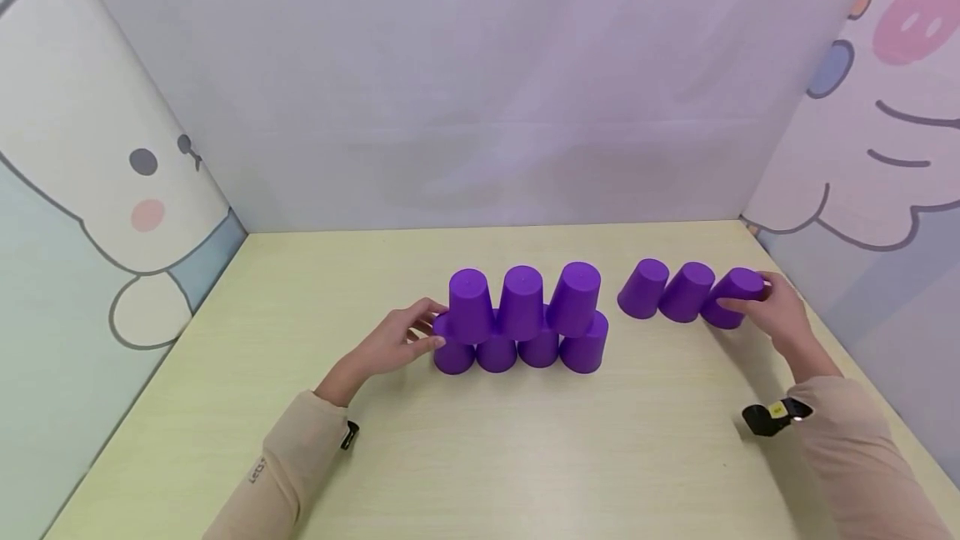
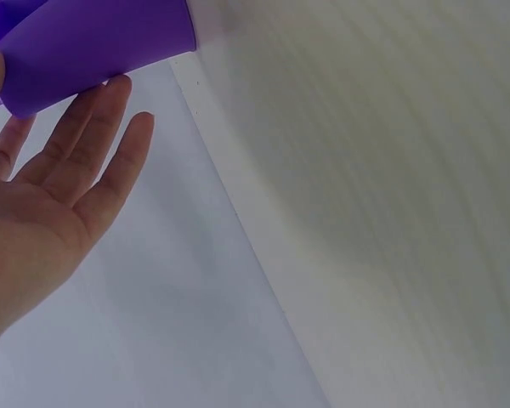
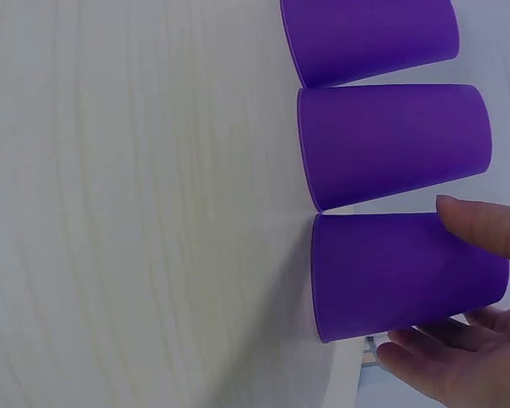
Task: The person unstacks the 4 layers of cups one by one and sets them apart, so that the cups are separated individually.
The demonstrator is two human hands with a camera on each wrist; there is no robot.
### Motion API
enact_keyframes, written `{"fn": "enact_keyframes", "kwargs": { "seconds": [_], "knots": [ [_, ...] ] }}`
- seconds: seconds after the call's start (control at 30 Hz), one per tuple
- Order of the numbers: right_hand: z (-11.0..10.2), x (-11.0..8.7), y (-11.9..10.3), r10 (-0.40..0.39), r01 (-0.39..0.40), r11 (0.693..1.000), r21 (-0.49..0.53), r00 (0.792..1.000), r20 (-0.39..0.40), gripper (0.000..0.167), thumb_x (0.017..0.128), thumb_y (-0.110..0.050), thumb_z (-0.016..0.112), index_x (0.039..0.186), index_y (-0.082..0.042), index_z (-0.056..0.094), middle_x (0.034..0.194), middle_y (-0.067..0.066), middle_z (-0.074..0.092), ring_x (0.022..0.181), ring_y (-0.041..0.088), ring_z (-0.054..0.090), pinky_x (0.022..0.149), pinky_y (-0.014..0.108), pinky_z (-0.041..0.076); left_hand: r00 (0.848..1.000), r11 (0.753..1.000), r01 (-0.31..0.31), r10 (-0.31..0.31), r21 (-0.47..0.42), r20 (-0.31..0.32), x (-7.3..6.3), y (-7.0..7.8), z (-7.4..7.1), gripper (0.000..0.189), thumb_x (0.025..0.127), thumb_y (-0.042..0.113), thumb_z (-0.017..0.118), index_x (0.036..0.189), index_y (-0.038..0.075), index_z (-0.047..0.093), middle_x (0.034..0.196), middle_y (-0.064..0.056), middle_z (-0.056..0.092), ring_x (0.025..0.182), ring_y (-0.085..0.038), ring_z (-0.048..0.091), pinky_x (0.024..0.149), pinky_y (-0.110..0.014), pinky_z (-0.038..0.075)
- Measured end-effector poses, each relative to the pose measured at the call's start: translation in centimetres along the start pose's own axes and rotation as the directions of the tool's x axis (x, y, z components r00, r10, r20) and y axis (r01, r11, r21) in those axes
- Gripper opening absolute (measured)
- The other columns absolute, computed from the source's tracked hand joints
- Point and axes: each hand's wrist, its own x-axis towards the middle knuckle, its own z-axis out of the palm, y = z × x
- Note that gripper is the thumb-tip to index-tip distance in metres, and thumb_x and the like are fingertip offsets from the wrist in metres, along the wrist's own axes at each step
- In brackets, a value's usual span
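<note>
Several upside-down purple cups stand in a bottom row, with a bottom-left cup (image 1: 454,357) at its end. Three more cups, including a top middle cup (image 1: 521,302), rest over the gaps between them. My left hand (image 1: 397,338) is at the bottom-left cup; its fairly straight fingertips touch the cup's side in the left wrist view. To the right, three inverted cups stand in a line. My right hand (image 1: 776,315) holds the rightmost cup (image 3: 408,276), thumb on one side and fingers on the other. That cup stands on the table.
The pale wooden table (image 1: 480,457) is bounded by a plain back wall (image 1: 480,107) and cartoon-printed side panels. In the line at right, a middle cup (image 1: 686,292) and a left cup (image 1: 643,288) stand close beside the held one.
</note>
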Motion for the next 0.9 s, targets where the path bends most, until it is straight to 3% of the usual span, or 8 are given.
{"fn": "enact_keyframes", "kwargs": {
  "seconds": [0.27, 0.57, 0.73, 0.77, 0.9],
  "knots": [
    [-1.3, -1.1, -1.6, 0.018, -0.016, 0.999, 0.051, 0.999, -0.030, 0.083, 0.086, -0.031, 0.062, 0.140, 0.008, 0.012, 0.139, 0.035, 0.023, 0.125, 0.049, 0.024, 0.096, 0.059, 0.026, 0.999, 0.999, -0.035, 0.035, -0.014, -0.009, 0.0, -0.4, -0.1, 0.034, 0.089, 0.013, 0.060, 0.119, 0.003, 0.048, 0.105, -0.011, 0.060, 0.093, -0.025, 0.059, 0.073, -0.035, 0.050],
    [-2.2, -2.3, -3.6, -0.022, 0.025, 0.999, 0.048, 0.998, -0.065, 0.081, 0.087, -0.034, 0.060, 0.144, 0.000, 0.013, 0.143, 0.030, 0.019, 0.127, 0.047, 0.021, 0.095, 0.059, 0.027, 1.000, 0.999, -0.030, 0.030, -0.013, -0.007, 0.1, -0.6, -0.1, 0.034, 0.089, 0.013, 0.060, 0.120, 0.003, 0.048, 0.106, -0.011, 0.060, 0.093, -0.026, 0.059, 0.073, -0.036, 0.050],
    [-2.3, -2.9, -4.5, -0.060, 0.063, 0.997, 0.042, 0.996, -0.071, 0.079, 0.087, -0.034, 0.061, 0.145, -0.005, 0.016, 0.145, 0.025, 0.021, 0.129, 0.041, 0.024, 0.102, 0.042, 0.029, 0.999, 0.999, -0.035, 0.035, -0.007, -0.010, 0.1, -0.6, -0.1, 0.034, 0.089, 0.013, 0.060, 0.120, 0.003, 0.048, 0.105, -0.011, 0.060, 0.093, -0.025, 0.059, 0.072, -0.035, 0.050],
    [-2.3, -3.0, -4.7, -0.068, 0.071, 0.997, 0.033, 0.995, -0.073, 0.078, 0.087, -0.035, 0.061, 0.145, -0.007, 0.017, 0.145, 0.023, 0.023, 0.130, 0.037, 0.026, 0.103, 0.034, 0.030, 0.999, 0.999, -0.037, 0.036, -0.006, -0.011, 0.1, -0.6, -0.1, 0.034, 0.089, 0.013, 0.060, 0.120, 0.003, 0.048, 0.105, -0.011, 0.060, 0.092, -0.025, 0.059, 0.072, -0.035, 0.050],
    [-2.2, -3.7, -5.6, -0.112, 0.114, 0.993, 0.029, 0.992, -0.062, 0.075, 0.087, -0.035, 0.060, 0.144, -0.006, 0.020, 0.144, 0.022, 0.026, 0.130, 0.028, 0.030, 0.094, 0.011, 0.032, 0.999, 0.999, -0.034, 0.034, -0.008, -0.009, 0.0, -0.5, -0.1, 0.034, 0.089, 0.013, 0.060, 0.119, 0.003, 0.048, 0.106, -0.011, 0.060, 0.093, -0.026, 0.059, 0.072, -0.035, 0.050]
  ]
}}
